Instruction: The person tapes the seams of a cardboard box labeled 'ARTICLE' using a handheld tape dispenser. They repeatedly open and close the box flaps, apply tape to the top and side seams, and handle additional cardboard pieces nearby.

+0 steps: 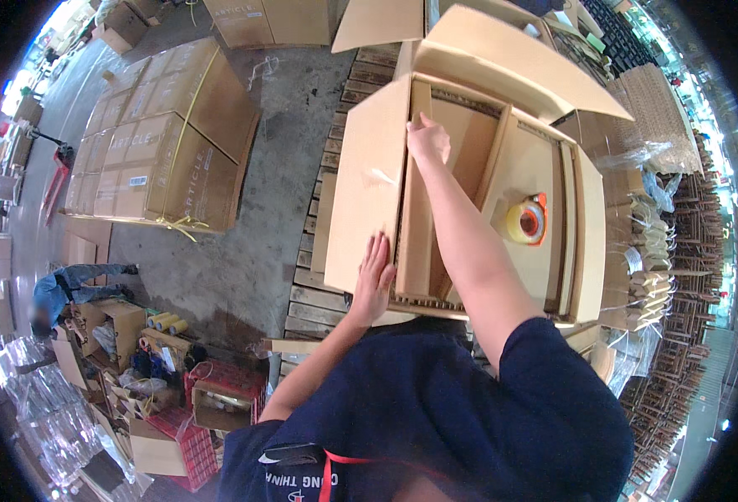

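A large open cardboard box [369, 184] stands in front of me on a wooden pallet [323, 297], its flaps folded out. My left hand [374, 280] lies flat, fingers spread, on the box's left flap near its lower edge. My right hand [427, 138] reaches far into the box and presses on the top edge of an upright cardboard panel [417, 243] inside. A tape dispenser with a yellowish roll and orange frame [527, 221] rests on a flat cardboard sheet [520, 176] in the right part of the box.
A strapped stack of cartons [160, 142] sits on the concrete floor to the left. A crouching person [72, 284] works at far left beside open boxes and tape rolls [166, 322]. Stacks of wooden parts [679, 276] and wrapped corrugated sheets [658, 117] fill the right side.
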Demonstrator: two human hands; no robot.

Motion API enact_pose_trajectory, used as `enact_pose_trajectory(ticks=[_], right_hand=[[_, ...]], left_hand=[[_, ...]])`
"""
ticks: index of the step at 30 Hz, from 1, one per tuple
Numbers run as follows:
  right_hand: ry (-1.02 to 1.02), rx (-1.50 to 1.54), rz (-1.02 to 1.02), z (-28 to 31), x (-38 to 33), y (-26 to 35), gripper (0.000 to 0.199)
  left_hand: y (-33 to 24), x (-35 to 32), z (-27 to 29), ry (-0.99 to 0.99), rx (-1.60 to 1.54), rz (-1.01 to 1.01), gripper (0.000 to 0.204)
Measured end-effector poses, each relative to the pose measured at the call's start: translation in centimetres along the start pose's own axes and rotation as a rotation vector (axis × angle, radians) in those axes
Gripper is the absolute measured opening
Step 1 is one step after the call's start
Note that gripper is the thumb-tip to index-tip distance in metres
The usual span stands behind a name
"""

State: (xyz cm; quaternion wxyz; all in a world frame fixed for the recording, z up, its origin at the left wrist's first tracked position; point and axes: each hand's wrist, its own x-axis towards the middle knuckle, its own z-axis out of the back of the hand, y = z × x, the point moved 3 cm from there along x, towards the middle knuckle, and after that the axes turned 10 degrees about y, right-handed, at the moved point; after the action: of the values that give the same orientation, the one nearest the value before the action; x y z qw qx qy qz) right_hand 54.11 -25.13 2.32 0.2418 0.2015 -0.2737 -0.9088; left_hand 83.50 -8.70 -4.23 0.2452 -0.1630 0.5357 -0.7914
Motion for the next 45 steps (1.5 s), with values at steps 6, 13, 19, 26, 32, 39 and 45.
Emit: enact_pose_trajectory(ticks=[6, 13, 19, 26, 32, 39, 45], right_hand=[[-0.011, -0.157, 0.157, -0.9, -1.8, -3.1, 0.057], [0.119, -0.248, 0.262, -2.6, -13.1, -7.8, 0.062], [0.173, -0.245, 0.352, -0.9, -12.9, -8.3, 0.060], [0.123, -0.416, 0.251, -2.5, -13.0, -7.7, 0.061], [0.043, -0.395, 0.371, 3.5, -15.8, -10.2, 0.063], [0.050, -0.213, -0.064, 9.1, -13.7, -20.9, 0.080], [0.375, 0.694, 0.476, 13.7, -17.8, -17.7, 0.054]], left_hand=[[0.5, 0.0, 0.4, 0.014, -0.098, 0.016, 0.070], [0.9, -0.8, 1.1, 0.053, -0.024, 0.165, 0.073], [0.7, -0.1, 1.7, 0.071, 0.070, 0.106, 0.074], [0.3, 0.6, 2.3, 0.080, 0.100, 0.073, 0.075], [0.6, 0.0, 2.9, 0.051, 0.146, 0.176, 0.075], [-4.8, 4.4, 1.0, 0.003, 0.180, 0.159, 0.065], [-10.8, 13.3, -2.3, 0.072, -0.514, 0.224, 0.056]])
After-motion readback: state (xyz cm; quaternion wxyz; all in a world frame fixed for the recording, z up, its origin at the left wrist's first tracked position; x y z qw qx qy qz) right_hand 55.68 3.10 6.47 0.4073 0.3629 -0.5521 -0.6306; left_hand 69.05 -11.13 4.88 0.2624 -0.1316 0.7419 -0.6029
